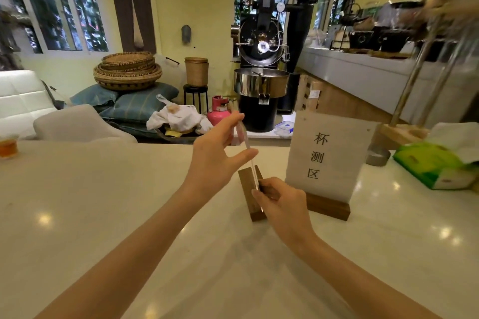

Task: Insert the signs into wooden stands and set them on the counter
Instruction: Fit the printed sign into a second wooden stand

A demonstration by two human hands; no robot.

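A thin clear sign panel stands edge-on to me, its lower edge in the slot of a dark wooden stand on the white counter. My left hand pinches the panel's upper part between thumb and fingers. My right hand grips the stand's near end and the panel's lower edge. Just to the right, a second sign with black characters sits upright in its own wooden stand.
A green tissue box lies at the right, beside a round metal lamp base and a wooden frame foot. A glass of amber drink stands at the far left edge. A coffee roaster stands beyond the counter.
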